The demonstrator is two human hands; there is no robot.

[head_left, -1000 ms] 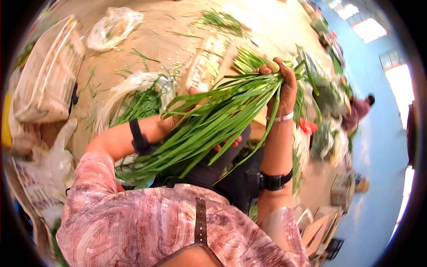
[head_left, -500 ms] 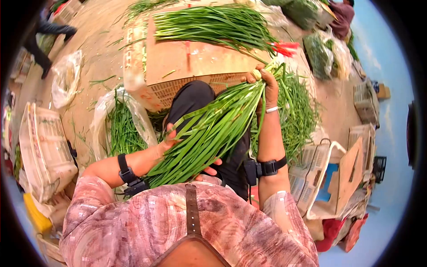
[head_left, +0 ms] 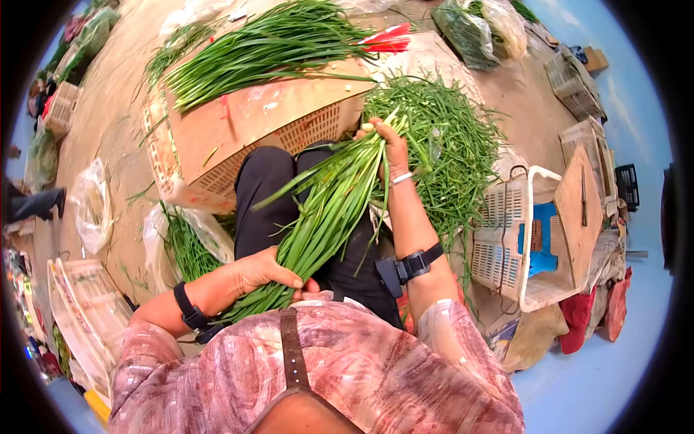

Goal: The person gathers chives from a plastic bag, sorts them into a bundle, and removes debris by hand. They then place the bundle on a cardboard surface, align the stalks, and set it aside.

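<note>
A loose bunch of garlic chives slants across my lap, pale stem ends up and to the right, leaf tips down by my shirt. My right hand is closed around the stem ends. Lower down, my left hand wraps the leafy part, thumb on top. In front of my knees, a pile of garlic chives lies on a cardboard-topped crate, with red ties at its right end. A heap of loose greens spreads just beyond my right hand.
A plastic bag of greens stands left of my knees. White crates are at the far left. On the right sits an open white crate with a blue stool-like item inside. Another person's leg shows at the left edge.
My left hand, spread under the leaves before, has closed around them with the thumb on top. The bunch is gathered narrower and steeper. The view has turned toward the right.
</note>
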